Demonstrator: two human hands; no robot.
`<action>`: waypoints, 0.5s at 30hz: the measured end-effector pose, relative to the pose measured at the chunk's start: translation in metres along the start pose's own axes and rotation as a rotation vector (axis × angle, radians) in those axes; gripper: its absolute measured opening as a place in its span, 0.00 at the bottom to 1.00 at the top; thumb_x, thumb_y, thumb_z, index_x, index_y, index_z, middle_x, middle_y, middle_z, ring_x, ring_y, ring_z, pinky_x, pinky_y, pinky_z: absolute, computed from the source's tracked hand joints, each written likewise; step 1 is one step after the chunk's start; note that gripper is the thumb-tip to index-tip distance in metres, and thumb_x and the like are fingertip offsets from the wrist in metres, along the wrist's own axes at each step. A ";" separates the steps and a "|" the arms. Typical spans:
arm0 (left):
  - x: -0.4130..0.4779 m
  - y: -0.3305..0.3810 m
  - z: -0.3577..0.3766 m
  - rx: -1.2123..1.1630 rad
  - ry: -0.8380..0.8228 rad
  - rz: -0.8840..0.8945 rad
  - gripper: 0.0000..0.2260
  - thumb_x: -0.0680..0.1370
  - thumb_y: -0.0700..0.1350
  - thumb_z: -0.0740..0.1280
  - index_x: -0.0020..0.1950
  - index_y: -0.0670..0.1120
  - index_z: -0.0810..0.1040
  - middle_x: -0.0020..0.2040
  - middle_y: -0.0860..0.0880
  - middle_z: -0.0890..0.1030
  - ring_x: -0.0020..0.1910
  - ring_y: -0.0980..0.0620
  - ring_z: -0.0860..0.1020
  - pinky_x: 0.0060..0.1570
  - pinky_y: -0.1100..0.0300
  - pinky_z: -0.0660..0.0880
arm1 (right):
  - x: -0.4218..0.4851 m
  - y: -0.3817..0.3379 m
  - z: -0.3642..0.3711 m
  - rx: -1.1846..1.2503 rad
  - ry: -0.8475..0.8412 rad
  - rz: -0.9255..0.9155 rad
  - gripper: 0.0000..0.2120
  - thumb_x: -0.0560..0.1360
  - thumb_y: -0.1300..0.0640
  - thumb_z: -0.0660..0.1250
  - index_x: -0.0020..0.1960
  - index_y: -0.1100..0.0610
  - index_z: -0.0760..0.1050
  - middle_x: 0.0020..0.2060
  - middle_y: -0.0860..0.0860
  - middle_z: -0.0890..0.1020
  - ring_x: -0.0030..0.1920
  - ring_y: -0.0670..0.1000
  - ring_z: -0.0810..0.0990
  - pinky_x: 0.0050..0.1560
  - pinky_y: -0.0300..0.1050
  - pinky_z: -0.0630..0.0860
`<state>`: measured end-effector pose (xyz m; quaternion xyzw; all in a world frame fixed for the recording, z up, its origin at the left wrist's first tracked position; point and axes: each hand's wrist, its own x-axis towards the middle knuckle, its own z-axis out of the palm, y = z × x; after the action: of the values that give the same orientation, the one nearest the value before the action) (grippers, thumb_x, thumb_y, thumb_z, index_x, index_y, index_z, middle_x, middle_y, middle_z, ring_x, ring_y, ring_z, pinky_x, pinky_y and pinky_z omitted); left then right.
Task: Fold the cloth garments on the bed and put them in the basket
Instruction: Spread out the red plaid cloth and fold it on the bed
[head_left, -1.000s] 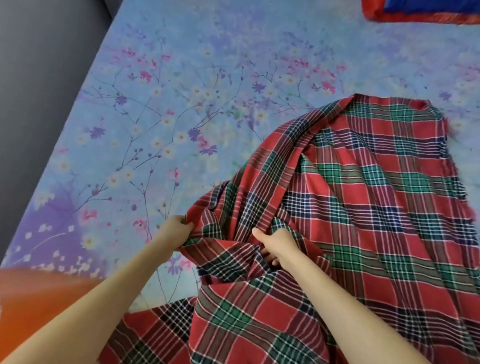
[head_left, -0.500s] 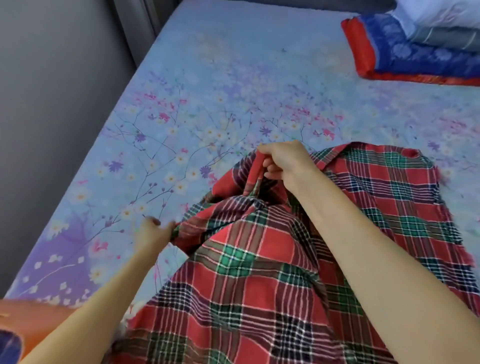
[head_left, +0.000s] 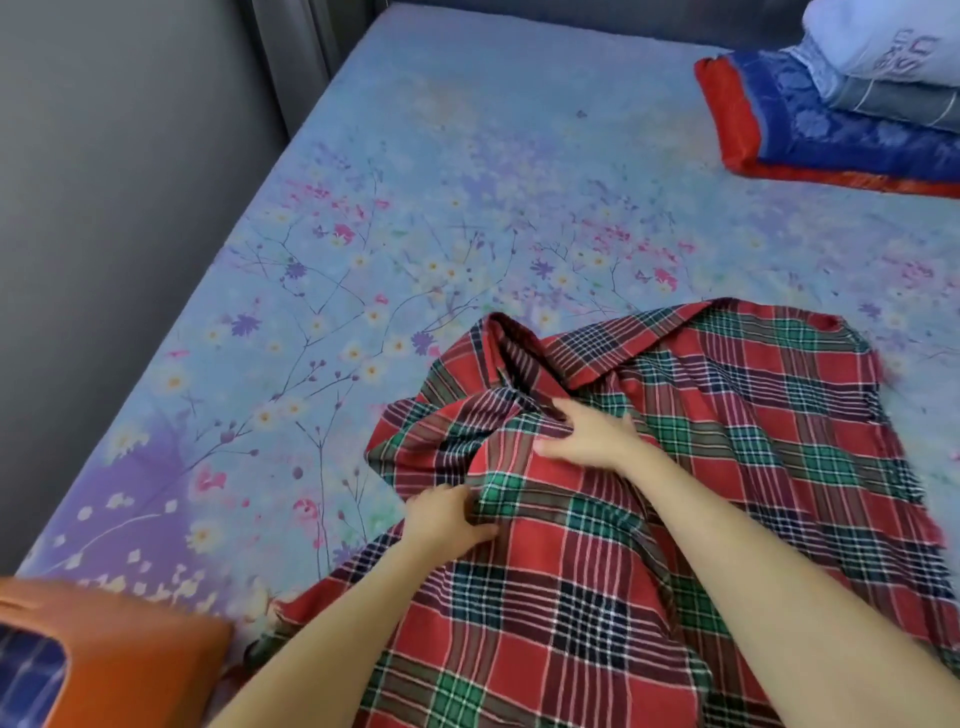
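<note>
a: cloth (head_left: 649, 519), red and green plaid, lies bunched on the bed (head_left: 415, 208), over toward the right and running down to the near edge under my arms.

b: what are your hands doing?

a: my left hand (head_left: 447, 519) grips a ridge of the cloth near its left edge, fingers curled round the fabric. my right hand (head_left: 592, 436) lies on the crumpled middle with fingers fairly straight and spread, pressing down; i can't tell if the thumb has any fabric pinched.

b: which step is that?

a: early, i'd say. the cloth is rumpled, one flap heaped up beyond my right hand, no clean fold in it yet. i judge i'm flattening it before folding.

b: and next?

a: find an edge or corner, pull the heaped flap flat, then bring edge to edge.

b: the basket?

a: orange basket (head_left: 130, 654) sits at the near left, just beside the cloth's lower corner. something blue checked shows through its opening.
</note>
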<state>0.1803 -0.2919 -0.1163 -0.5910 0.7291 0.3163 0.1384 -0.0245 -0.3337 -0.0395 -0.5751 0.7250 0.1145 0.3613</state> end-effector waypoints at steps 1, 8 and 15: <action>-0.003 -0.003 0.001 0.009 -0.010 0.032 0.21 0.73 0.62 0.65 0.57 0.49 0.76 0.56 0.47 0.77 0.57 0.45 0.74 0.54 0.56 0.71 | -0.004 0.009 0.014 -0.093 -0.042 0.031 0.35 0.73 0.37 0.63 0.75 0.48 0.57 0.71 0.49 0.68 0.70 0.55 0.68 0.72 0.58 0.55; -0.036 -0.012 -0.015 -0.277 0.269 0.266 0.41 0.62 0.65 0.71 0.72 0.53 0.63 0.70 0.52 0.67 0.70 0.49 0.62 0.70 0.49 0.60 | -0.102 0.003 0.056 -0.154 0.718 -0.520 0.15 0.62 0.53 0.79 0.35 0.53 0.72 0.32 0.46 0.76 0.35 0.50 0.77 0.39 0.44 0.69; -0.115 -0.041 -0.028 0.238 0.157 0.587 0.07 0.71 0.51 0.67 0.46 0.54 0.81 0.43 0.52 0.78 0.49 0.50 0.76 0.55 0.56 0.73 | -0.192 0.003 0.088 -0.349 -0.157 -0.751 0.08 0.71 0.52 0.70 0.47 0.54 0.80 0.44 0.48 0.82 0.45 0.49 0.79 0.45 0.41 0.73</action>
<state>0.2544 -0.2246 -0.0408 -0.3577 0.9087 0.2086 0.0527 0.0218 -0.1369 0.0230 -0.8415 0.4048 0.1394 0.3294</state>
